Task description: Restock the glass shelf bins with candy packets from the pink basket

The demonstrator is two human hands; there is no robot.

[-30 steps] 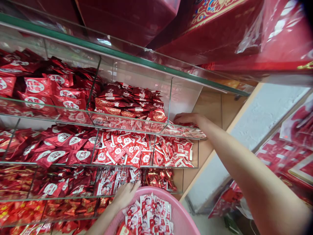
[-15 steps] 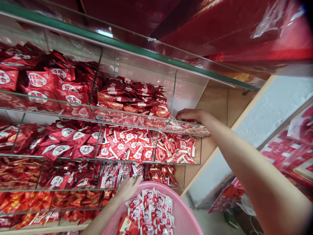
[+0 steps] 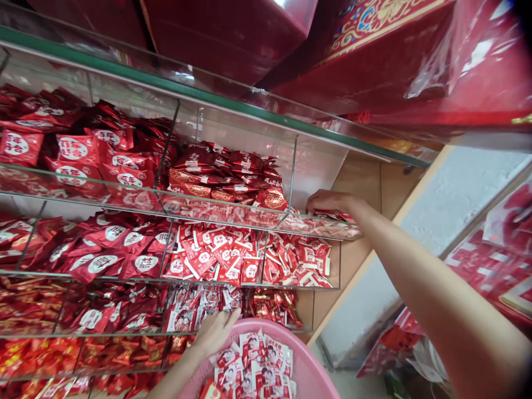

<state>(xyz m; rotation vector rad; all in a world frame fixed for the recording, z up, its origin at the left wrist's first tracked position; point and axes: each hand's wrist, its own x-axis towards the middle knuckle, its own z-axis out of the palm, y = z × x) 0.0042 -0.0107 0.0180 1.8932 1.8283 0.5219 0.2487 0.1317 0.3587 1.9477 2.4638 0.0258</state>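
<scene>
My left hand is at the near left rim of a pink plastic basket, its fingers closed over the edge. Inside lie many small white-and-red candy packets with printed figures, and a plain red one at the left. On the upper glass shelf, in its rightmost compartment, my right hand curls its fingers down around flat red packets. Its fingertips are partly hidden. Left of it, behind a glass divider, dark red packets are piled up.
Lower glass shelves hold red candy packets in divided compartments. Large dark red boxes stand overhead on a thick glass shelf. At the right are a wooden side panel, a white wall and hanging red goods.
My right hand has drawn slightly right, its fingers bending further down over red packets that now show beneath it. The left hand stays at the basket rim. The view has tilted up slightly.
</scene>
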